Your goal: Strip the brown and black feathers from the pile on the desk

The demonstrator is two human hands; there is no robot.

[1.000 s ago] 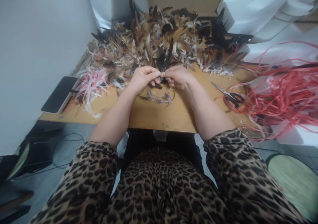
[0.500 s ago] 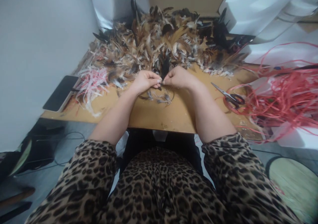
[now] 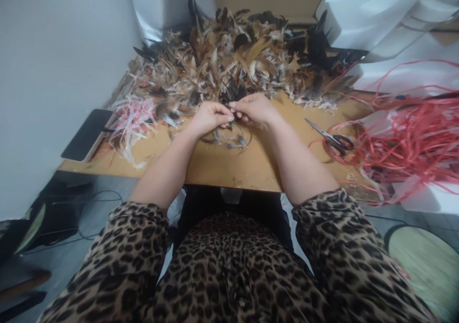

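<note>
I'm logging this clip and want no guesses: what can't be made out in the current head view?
- What the left hand and right hand pinch between them: fingers cover it; only dark feather tips show behind.
- The scissors handles: partly under red cord.
- The dark flat thing at the table's left edge: too blurred to tell.

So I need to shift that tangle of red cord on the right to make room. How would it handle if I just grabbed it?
The red cord is probably floppy and light: thin strands loop loosely and spill over the table edge. It would likely snag and drag the scissors, which lie against its strands.
</note>
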